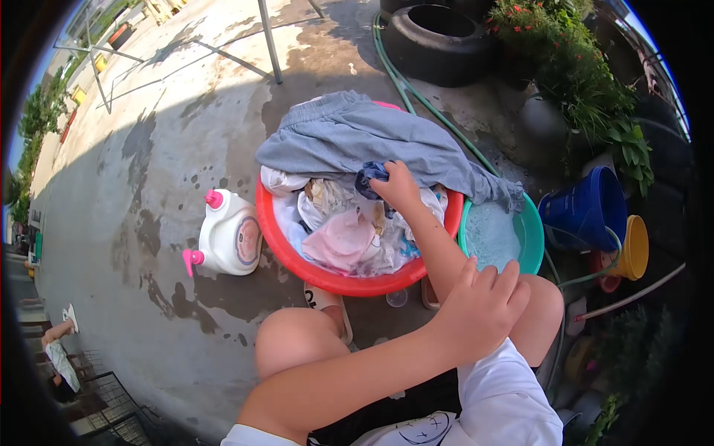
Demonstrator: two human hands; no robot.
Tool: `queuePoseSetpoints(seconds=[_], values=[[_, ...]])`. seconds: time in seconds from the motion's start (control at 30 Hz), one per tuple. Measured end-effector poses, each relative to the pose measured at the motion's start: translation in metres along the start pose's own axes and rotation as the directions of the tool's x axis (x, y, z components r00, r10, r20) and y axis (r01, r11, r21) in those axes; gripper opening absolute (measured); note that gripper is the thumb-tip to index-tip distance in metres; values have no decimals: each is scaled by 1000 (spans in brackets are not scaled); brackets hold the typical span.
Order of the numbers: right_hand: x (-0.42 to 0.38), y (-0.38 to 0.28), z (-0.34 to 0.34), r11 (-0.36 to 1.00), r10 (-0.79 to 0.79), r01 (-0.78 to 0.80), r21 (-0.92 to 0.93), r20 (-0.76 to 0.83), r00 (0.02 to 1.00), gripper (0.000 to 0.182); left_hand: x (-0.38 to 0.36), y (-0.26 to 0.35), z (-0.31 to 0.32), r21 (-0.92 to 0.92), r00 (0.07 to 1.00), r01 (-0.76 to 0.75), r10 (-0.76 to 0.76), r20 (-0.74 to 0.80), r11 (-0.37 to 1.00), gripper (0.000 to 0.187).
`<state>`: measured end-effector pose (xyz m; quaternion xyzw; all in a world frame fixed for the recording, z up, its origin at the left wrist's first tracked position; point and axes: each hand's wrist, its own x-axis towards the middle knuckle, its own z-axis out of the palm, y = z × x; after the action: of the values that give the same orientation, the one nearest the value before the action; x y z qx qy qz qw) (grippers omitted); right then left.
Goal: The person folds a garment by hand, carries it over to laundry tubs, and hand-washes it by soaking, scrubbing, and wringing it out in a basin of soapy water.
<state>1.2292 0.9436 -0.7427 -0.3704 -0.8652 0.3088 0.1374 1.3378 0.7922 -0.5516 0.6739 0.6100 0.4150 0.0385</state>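
My right hand (399,187) is closed on a bunched dark blue cloth (372,178) above the red basin (349,286). Under it, wet laundry fills the basin, with a pink cloth (342,239) on top and white pieces around it. Grey-blue trousers (357,137) with an elastic waist lie across the basin's far rim. One leg of them hangs over the green basin (529,238), which holds sudsy water. Bent across my body, my left arm brings my left hand (483,312) against my right arm near the elbow. Its fingers are apart, slightly bent, with nothing in them.
A white detergent bottle (227,234) with pink caps stands left of the red basin. Blue (580,212) and yellow (632,249) buckets are at the right. A green hose (446,123) runs behind the basins past a black tyre-like planter (435,48). Metal poles (269,41) stand farther off.
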Motion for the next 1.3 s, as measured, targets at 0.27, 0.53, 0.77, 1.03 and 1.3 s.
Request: queuePoseSetpoints(seconds=[0.27, 0.53, 0.77, 1.03, 1.3], values=[[-16, 7, 5, 948, -270, 292, 129, -162, 949, 25, 5, 0, 19, 9, 996, -69, 69, -49, 998, 33], [-113, 77, 64, 992, 26, 30, -121, 434, 900, 58, 5, 4, 15, -22, 990, -93, 90, -109, 995, 33], [-106, 58, 81, 805, 61, 288, -519, 554, 830, 84, -10, 9, -30, -2, 999, -39, 39, 8, 999, 32], [-69, 135, 178, 915, 170, 149, -374, 694, 700, 50, -27, -32, -97, 51, 963, 237, -242, 119, 970, 23], [-49, 186, 209, 751, 600, -440, -492, 787, 146, 48, -55, -83, -100, 401, 898, -283, 94, 430, 871, 32]])
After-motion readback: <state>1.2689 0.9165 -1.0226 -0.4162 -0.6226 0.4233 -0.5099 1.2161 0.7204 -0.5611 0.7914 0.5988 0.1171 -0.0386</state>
